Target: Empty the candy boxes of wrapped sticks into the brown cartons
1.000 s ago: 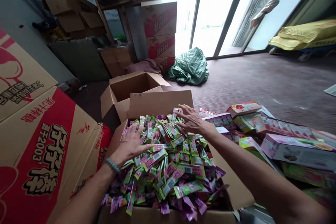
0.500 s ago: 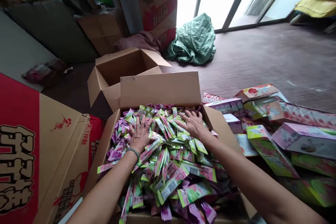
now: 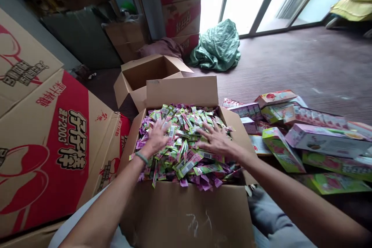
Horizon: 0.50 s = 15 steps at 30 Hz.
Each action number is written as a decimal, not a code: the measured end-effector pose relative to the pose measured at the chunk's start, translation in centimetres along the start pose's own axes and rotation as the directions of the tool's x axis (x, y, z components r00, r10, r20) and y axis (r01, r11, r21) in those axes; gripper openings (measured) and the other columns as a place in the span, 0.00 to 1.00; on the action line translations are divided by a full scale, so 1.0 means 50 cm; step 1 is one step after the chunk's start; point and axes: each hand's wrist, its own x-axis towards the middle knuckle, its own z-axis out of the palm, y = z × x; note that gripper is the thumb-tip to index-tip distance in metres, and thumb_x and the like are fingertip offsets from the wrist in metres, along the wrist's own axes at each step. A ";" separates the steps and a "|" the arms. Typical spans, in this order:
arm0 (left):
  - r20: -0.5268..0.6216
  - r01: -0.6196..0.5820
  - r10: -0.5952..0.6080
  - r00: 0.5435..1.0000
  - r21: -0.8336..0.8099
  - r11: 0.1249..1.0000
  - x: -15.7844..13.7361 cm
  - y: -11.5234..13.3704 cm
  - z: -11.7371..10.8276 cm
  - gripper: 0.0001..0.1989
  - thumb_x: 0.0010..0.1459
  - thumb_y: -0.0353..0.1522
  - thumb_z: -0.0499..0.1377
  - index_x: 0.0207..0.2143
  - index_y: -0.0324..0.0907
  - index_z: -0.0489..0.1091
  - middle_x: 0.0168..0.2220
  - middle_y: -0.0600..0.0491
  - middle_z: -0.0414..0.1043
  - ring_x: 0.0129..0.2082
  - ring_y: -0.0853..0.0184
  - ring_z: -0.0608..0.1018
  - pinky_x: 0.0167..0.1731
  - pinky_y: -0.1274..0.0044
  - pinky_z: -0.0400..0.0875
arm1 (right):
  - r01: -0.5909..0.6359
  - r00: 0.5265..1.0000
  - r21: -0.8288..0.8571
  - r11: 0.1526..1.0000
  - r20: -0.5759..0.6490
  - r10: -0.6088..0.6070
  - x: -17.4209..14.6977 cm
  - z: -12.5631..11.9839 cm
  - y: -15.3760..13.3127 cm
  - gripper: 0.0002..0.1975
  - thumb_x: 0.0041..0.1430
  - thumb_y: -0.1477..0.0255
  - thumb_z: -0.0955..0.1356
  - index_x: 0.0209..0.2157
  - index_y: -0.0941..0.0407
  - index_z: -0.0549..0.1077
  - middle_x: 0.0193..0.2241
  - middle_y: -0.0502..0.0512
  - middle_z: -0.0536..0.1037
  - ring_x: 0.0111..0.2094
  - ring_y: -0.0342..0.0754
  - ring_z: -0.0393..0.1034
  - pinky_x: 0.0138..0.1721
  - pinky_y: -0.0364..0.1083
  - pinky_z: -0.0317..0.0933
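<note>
A brown cardboard box in front of me is heaped with small candy packets, green and pink mixed with purple ones. Over the left part of the heap is my left hand, fingers spread, a band round its wrist. On the right side my right hand is spread palm down, a little blurred. Neither hand grips a packet; whether the palms touch the heap I cannot tell. The box's far flap stands up behind the packets.
An open cardboard box stands behind. Colourful display boxes are piled at the right. Large red and tan cartons stand close on the left. A green sack lies near the glass doors.
The view has tilted and shifted, so the box's near side and more of the left cartons show. My right hand has come nearer over the heap; both hands stay spread.
</note>
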 end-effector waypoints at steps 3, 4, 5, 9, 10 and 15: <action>0.234 -0.108 0.097 0.967 0.035 0.994 -0.103 0.045 0.088 0.46 0.54 0.54 0.62 0.71 0.58 0.47 0.75 0.48 0.31 0.72 0.39 0.35 0.63 0.39 0.28 | 0.008 0.996 -0.001 1.000 0.093 -0.008 -0.082 0.086 -0.054 0.56 0.46 0.34 0.67 0.71 0.42 0.50 0.74 0.61 0.41 0.68 0.87 0.28 0.54 0.87 0.36; 0.231 -0.105 0.084 0.969 0.081 0.991 -0.125 0.050 0.122 0.53 0.49 0.55 0.65 0.71 0.57 0.45 0.75 0.47 0.31 0.72 0.37 0.33 0.63 0.40 0.25 | 0.014 0.996 -0.012 1.000 0.091 -0.013 -0.098 0.115 -0.065 0.58 0.44 0.34 0.68 0.71 0.44 0.49 0.74 0.62 0.39 0.68 0.88 0.25 0.54 0.87 0.35; 0.234 -0.099 0.070 0.970 0.111 0.989 -0.139 0.050 0.154 0.52 0.50 0.55 0.65 0.72 0.57 0.44 0.75 0.47 0.29 0.72 0.37 0.31 0.63 0.40 0.25 | 0.018 0.997 -0.027 0.999 0.074 -0.016 -0.107 0.141 -0.072 0.58 0.45 0.35 0.68 0.72 0.45 0.49 0.74 0.63 0.38 0.68 0.87 0.23 0.54 0.87 0.35; 0.260 -0.070 0.026 0.965 0.160 0.985 -0.126 0.026 0.228 0.48 0.55 0.51 0.63 0.71 0.57 0.42 0.75 0.45 0.27 0.71 0.37 0.27 0.61 0.38 0.27 | 0.014 0.999 -0.102 0.995 -0.046 -0.019 -0.095 0.212 -0.064 0.44 0.56 0.49 0.68 0.71 0.44 0.54 0.74 0.60 0.39 0.70 0.82 0.23 0.57 0.85 0.34; 0.275 -0.065 0.019 0.961 0.158 0.985 -0.113 0.022 0.235 0.49 0.55 0.52 0.63 0.71 0.58 0.41 0.75 0.46 0.27 0.71 0.36 0.27 0.61 0.36 0.27 | 0.016 0.998 -0.111 0.994 -0.063 -0.023 -0.086 0.222 -0.056 0.42 0.57 0.50 0.69 0.70 0.44 0.56 0.74 0.60 0.40 0.70 0.81 0.23 0.57 0.85 0.33; 0.303 -0.064 0.015 0.953 0.153 0.986 -0.067 0.032 0.215 0.50 0.54 0.51 0.63 0.72 0.59 0.39 0.75 0.48 0.23 0.71 0.37 0.26 0.60 0.35 0.29 | 0.023 0.999 -0.104 0.994 -0.042 -0.028 -0.052 0.218 -0.032 0.38 0.54 0.45 0.68 0.62 0.48 0.70 0.73 0.61 0.43 0.70 0.80 0.21 0.58 0.84 0.27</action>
